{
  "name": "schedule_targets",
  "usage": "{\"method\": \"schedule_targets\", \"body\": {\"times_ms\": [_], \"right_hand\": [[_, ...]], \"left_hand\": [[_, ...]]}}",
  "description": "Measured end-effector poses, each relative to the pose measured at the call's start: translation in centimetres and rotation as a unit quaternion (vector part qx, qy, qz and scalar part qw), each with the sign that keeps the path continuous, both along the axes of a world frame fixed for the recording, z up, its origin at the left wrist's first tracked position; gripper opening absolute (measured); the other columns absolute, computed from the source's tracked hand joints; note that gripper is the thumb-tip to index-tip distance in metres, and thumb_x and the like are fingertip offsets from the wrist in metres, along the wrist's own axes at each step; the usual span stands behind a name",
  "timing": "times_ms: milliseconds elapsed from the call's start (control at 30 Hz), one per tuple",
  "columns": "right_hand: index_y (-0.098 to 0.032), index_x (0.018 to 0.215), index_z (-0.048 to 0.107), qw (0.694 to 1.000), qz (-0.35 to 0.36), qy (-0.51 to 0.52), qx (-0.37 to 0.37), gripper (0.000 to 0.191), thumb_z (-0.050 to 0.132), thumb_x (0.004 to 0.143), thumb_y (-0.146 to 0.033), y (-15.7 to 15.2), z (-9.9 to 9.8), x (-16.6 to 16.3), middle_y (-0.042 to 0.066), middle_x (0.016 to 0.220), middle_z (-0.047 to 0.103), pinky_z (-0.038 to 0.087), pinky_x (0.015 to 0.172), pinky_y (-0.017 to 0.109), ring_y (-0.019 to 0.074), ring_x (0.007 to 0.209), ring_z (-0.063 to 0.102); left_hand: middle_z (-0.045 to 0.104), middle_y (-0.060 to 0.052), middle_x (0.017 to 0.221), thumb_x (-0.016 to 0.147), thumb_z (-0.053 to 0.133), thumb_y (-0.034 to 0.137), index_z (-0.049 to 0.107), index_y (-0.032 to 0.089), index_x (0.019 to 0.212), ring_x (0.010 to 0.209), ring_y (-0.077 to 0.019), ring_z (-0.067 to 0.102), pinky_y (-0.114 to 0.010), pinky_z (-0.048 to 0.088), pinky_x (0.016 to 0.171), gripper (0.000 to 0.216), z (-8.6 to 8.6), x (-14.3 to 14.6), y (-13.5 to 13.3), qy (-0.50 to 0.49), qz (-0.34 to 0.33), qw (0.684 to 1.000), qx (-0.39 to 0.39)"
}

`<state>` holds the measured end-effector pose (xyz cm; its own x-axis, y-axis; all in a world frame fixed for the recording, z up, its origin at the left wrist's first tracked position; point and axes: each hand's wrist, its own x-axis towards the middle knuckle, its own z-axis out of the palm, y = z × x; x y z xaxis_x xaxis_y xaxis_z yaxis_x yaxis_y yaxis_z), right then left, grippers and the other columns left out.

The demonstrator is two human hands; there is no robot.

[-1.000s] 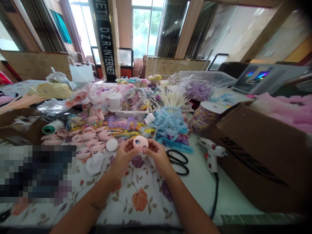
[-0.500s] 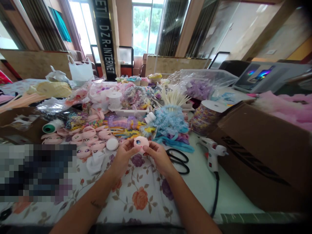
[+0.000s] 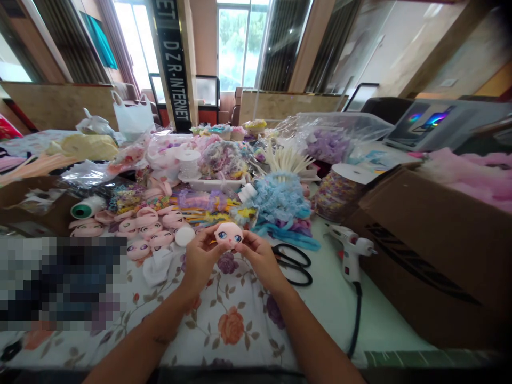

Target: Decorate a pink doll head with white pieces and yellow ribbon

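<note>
Between both hands I hold a small pale pink doll head (image 3: pixel 229 234) with two blue eyes, its face turned towards me. My left hand (image 3: pixel 202 250) grips its left side, thumb low at the front. On the other side my right hand (image 3: pixel 254 253) pinches it with the thumb near the chin. Several pink doll heads with long ears (image 3: pixel 150 229) lie to the left, beside a round white piece (image 3: pixel 184 236). Black-handled scissors (image 3: pixel 294 264) rest just right of my right hand, partly hidden by it.
A white glue gun (image 3: pixel 350 250) with a black cord lies right, against a brown cardboard box (image 3: pixel 432 256). Blue frilly trim (image 3: pixel 282 197), a ribbon spool (image 3: pixel 340 189) and a white thread spool (image 3: pixel 188 165) stand behind. Floral cloth (image 3: pixel 228 341) covers the table in front.
The doll head has turned between my fingers: one eye showed before, now both face me. My hands have stayed in nearly the same place.
</note>
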<state>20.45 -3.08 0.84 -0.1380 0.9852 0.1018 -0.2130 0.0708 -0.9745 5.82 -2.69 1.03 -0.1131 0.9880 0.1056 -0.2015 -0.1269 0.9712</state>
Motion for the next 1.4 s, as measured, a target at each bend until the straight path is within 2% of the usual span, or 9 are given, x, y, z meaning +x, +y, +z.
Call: {"method": "schedule_targets", "body": {"times_ms": [133, 300, 533, 733, 900, 1000, 1100, 1233, 1400], "right_hand": [[-0.02, 0.099, 0.068, 0.999, -0.004, -0.031, 0.02, 0.03, 0.067, 0.075, -0.039, -0.2, 0.0, -0.2, 0.001, 0.082, 0.067, 0.047, 0.069, 0.027, 0.0166, 0.074, 0.059], [-0.022, 0.1, 0.067, 0.999, -0.008, -0.016, 0.03, 0.029, 0.067, 0.075, -0.038, -0.2, -0.1, -0.4, 0.002, 0.087, 0.069, 0.048, 0.074, 0.028, 0.0183, 0.08, 0.062], [-0.022, 0.103, 0.066, 0.999, -0.016, 0.02, 0.024, 0.032, 0.071, 0.074, -0.035, -0.2, 0.2, -0.1, 0.004, 0.096, 0.069, 0.048, 0.083, 0.032, 0.0206, 0.091, 0.063], [-0.026, 0.112, 0.062, 0.996, 0.023, 0.079, 0.016, 0.043, 0.075, 0.071, -0.029, -0.2, -0.1, -0.2, 0.004, 0.107, 0.067, 0.048, 0.086, 0.031, 0.0201, 0.098, 0.062], [-0.022, 0.103, 0.065, 0.997, 0.022, 0.074, 0.013, 0.033, 0.074, 0.073, -0.031, 0.2, -0.7, 0.0, 0.003, 0.093, 0.068, 0.049, 0.077, 0.027, 0.0163, 0.084, 0.062], [-0.022, 0.1, 0.067, 0.997, 0.028, 0.073, 0.018, 0.025, 0.067, 0.079, -0.036, 0.3, -0.8, 0.3, 0.002, 0.088, 0.067, 0.049, 0.072, 0.026, 0.0132, 0.075, 0.061], [-0.022, 0.098, 0.069, 0.998, 0.019, 0.059, 0.019, 0.024, 0.064, 0.081, -0.038, 0.3, -0.5, 0.3, 0.002, 0.087, 0.067, 0.05, 0.073, 0.027, 0.014, 0.075, 0.061], [-0.02, 0.092, 0.069, 0.999, -0.02, 0.025, 0.02, 0.021, 0.07, 0.075, -0.034, 0.2, -0.4, 0.0, 0.001, 0.079, 0.067, 0.05, 0.071, 0.028, 0.015, 0.072, 0.061], [-0.018, 0.078, 0.068, 0.993, -0.09, -0.028, 0.064, 0.015, 0.071, 0.073, -0.032, 0.3, -0.9, -0.1, -0.001, 0.065, 0.063, 0.047, 0.06, 0.025, 0.0135, 0.06, 0.058]], "left_hand": [[0.071, -0.006, 0.092, 0.056, 0.08, 0.027, 0.066, 0.015, 0.096, 0.084, -0.0199, 0.066, -0.032, 0.054, 0.076, 0.045, -0.2, 0.3, -0.3, -0.01, 0.027, 1.0, 0.009], [0.071, -0.007, 0.095, 0.056, 0.08, 0.028, 0.065, 0.015, 0.099, 0.085, -0.0211, 0.066, -0.034, 0.055, 0.076, 0.047, -0.3, 0.5, -0.4, -0.013, 0.04, 0.999, 0.001], [0.064, -0.009, 0.116, 0.061, 0.078, 0.025, 0.059, 0.019, 0.113, 0.1, -0.0225, 0.064, -0.034, 0.052, 0.086, 0.056, 0.0, 0.4, -0.3, -0.016, -0.046, 0.999, 0.025], [0.062, -0.008, 0.118, 0.065, 0.076, 0.025, 0.055, 0.023, 0.121, 0.1, -0.0213, 0.063, -0.032, 0.052, 0.086, 0.06, -0.1, 0.3, -0.4, -0.002, -0.032, 0.998, 0.048], [0.063, -0.009, 0.116, 0.065, 0.077, 0.026, 0.057, 0.02, 0.118, 0.098, -0.0215, 0.064, -0.031, 0.053, 0.083, 0.057, 0.2, 0.2, -0.3, -0.014, -0.048, 0.998, 0.028], [0.066, -0.008, 0.114, 0.067, 0.075, 0.026, 0.058, 0.02, 0.117, 0.098, -0.0203, 0.064, -0.029, 0.052, 0.084, 0.053, 0.0, 0.1, 0.0, -0.076, -0.068, 0.995, -0.001], [0.068, -0.007, 0.11, 0.068, 0.075, 0.025, 0.061, 0.019, 0.112, 0.097, -0.0177, 0.064, -0.026, 0.051, 0.084, 0.047, -0.2, 0.0, 0.4, -0.151, -0.087, 0.984, -0.029], [0.07, -0.006, 0.1, 0.069, 0.075, 0.024, 0.065, 0.016, 0.103, 0.088, -0.0145, 0.066, -0.024, 0.052, 0.081, 0.036, 0.1, 0.1, 0.6, -0.215, -0.117, 0.968, -0.058], [0.071, -0.007, 0.095, 0.074, 0.071, 0.024, 0.068, 0.012, 0.091, 0.081, -0.0123, 0.066, -0.02, 0.055, 0.074, 0.021, 0.1, 0.0, 0.6, -0.257, -0.159, 0.946, -0.121]]}}
